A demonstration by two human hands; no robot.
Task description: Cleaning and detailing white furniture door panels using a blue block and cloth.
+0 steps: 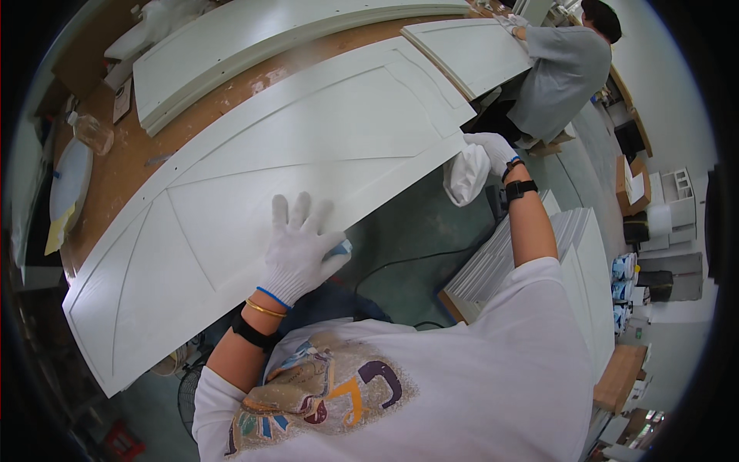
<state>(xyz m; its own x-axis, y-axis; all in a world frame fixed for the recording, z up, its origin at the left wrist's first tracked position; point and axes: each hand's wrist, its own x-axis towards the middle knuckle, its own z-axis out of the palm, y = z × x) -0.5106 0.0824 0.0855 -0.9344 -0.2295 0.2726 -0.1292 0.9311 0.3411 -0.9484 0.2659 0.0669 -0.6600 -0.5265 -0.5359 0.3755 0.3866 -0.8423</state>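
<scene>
A long white panel (254, 177) with shallow grooves lies across the workbench before me. My left hand (296, 246), in a white knit glove, is over its near edge with the fingers spread. Between its thumb and palm a small light-blue piece (341, 248) sticks out; most of that piece is hidden, so its kind is unclear. At the panel's right end my right hand (493, 148), also gloved, is closed on a crumpled white cloth (466, 175), which hangs down past the edge.
More white panels (269, 38) are stacked behind on the brown bench (100, 165), near a clear plastic bottle (91, 132). Beyond the right end a co-worker (558, 73) handles another panel (469, 50). Low at my right stands a panel stack (508, 258); a black cable (416, 258) crosses the floor.
</scene>
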